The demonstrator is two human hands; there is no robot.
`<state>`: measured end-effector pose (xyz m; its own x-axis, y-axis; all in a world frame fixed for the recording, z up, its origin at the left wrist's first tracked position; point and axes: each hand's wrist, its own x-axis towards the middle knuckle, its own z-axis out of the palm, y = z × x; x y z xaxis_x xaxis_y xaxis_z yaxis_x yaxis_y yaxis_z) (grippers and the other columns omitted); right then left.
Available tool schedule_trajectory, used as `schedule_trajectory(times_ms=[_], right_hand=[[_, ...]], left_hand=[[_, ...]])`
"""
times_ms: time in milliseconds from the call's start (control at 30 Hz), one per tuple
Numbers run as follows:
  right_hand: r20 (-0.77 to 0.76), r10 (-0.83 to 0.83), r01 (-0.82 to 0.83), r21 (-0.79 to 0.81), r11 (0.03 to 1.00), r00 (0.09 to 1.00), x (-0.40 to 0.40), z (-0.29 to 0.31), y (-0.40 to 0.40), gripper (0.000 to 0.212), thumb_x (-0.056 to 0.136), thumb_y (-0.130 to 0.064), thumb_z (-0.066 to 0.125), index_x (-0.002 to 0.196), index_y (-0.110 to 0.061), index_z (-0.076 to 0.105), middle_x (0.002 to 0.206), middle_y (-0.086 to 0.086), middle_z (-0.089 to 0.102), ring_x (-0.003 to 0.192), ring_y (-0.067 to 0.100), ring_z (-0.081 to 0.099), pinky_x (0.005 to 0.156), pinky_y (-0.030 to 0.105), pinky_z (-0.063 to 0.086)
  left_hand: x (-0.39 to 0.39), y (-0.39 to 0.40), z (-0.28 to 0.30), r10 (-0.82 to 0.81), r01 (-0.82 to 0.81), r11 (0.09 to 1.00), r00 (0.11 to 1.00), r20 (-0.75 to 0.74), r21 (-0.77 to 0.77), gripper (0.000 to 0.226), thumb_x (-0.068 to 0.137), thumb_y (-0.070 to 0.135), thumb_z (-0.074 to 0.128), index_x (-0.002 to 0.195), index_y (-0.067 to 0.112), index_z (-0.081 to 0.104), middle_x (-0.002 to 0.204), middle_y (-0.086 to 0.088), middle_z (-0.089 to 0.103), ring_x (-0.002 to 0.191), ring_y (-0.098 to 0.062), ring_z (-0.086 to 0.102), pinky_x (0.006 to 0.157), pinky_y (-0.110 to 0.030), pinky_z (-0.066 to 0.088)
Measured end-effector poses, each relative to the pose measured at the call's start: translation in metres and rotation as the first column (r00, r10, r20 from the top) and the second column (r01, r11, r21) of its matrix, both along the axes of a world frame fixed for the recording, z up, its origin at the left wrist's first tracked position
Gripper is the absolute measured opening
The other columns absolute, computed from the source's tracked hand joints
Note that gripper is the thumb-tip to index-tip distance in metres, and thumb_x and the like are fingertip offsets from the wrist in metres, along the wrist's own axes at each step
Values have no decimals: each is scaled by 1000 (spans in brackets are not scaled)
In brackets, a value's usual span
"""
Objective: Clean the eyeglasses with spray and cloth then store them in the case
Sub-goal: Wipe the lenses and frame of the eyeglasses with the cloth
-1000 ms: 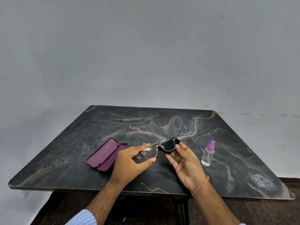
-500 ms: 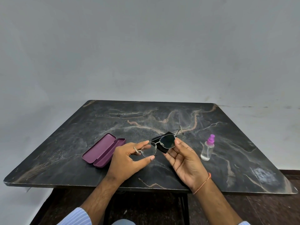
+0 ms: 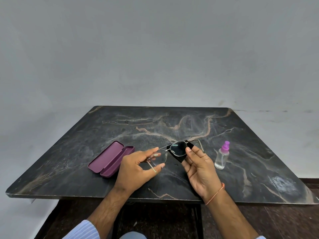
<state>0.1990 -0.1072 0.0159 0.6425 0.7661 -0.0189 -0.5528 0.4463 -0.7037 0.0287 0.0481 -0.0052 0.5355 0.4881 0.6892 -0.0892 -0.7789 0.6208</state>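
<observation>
— Head view, over a dark marble table. Any brand or lettering to read?

— None legible. Purple case lying open on the table, left of the hands, plain inside and out. Spray bottle standing upright to the right, clear body, pink-purple nozzle, unlabelled as far as can be made out.

— And the eyeglasses?

— Held up above the table between both hands, thin metal frame. Left hand pinching the rim of one lens between thumb and fingers; one temple running down across its thumb. Right hand gripping the other lens with a black cloth folded behind it — thumb tip on the lens front, fingers curled behind the cloth.

— Hard to make out?

— Far temple partly hidden behind the cloth and fingers, only its bent end showing. How the cloth is folded, and how much of it sits in the palm, impossible to tell. Thin orange thread at the right wrist; striped blue sleeve cut off at the bottom edge.
</observation>
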Motion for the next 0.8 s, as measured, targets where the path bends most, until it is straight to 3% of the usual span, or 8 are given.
schedule_trajectory(times_ms=[133, 267, 467, 567, 633, 800], right_hand=[[-5, 108, -108, -24, 994, 994, 0, 1, -1, 24, 94, -17, 73, 113, -4, 81, 123, 24, 77, 107, 29, 79, 79, 34, 66], [16, 166, -166, 4, 986, 986, 1, -2, -2, 36, 98, -21, 73, 124, 3, 75, 128, 31, 72, 117, 39, 75, 86, 40, 65], [46, 3, -3, -2, 1000, 999, -1, -3, 1, 15, 90, -12, 76, 102, -2, 79, 118, 27, 77, 107, 33, 79, 81, 36, 66], [18, -14, 14, -22, 1000, 1000, 0, -1, 2, 25, 87, -11, 77, 111, -2, 77, 121, 22, 77, 107, 28, 79, 87, 37, 67], [0, 24, -24, -33, 999, 1000, 0, 0, 1, 25, 87, -13, 78, 110, -6, 80, 120, 19, 79, 103, 25, 80, 83, 35, 68], [-23, 112, -113, -36, 993, 993, 3, -2, 0, 46, 92, -21, 77, 129, 5, 71, 130, 29, 72, 111, 34, 76, 88, 41, 67]], left_hand=[[-1, -1, 1, 0, 0, 1000, 1000, 1, 11, 64, 76, 19, 103, 135, 19, 78, 116, 17, 84, 101, 0, 81, 93, -29, 67], [-1, -2, 3, 6, -7, 999, 1000, 9, 38, 66, 76, 19, 102, 137, 17, 76, 117, 14, 84, 100, 0, 81, 91, -31, 68], [1, -1, 0, 11, -11, 1000, 1000, 12, 12, 65, 76, 19, 102, 137, 18, 78, 116, 15, 84, 99, -1, 81, 90, -34, 68], [1, -1, -1, 8, -8, 1000, 1000, 1, -10, 65, 76, 21, 103, 136, 22, 78, 115, 18, 84, 100, -1, 81, 92, -33, 67], [0, -1, 0, 0, 0, 1000, 1000, -9, -2, 63, 77, 28, 102, 136, 25, 78, 114, 20, 84, 103, 1, 80, 96, -30, 66], [-1, -3, 3, -7, 7, 999, 1000, -4, -38, 59, 78, 41, 96, 133, 29, 78, 113, 25, 83, 106, 2, 80, 99, -26, 63]])
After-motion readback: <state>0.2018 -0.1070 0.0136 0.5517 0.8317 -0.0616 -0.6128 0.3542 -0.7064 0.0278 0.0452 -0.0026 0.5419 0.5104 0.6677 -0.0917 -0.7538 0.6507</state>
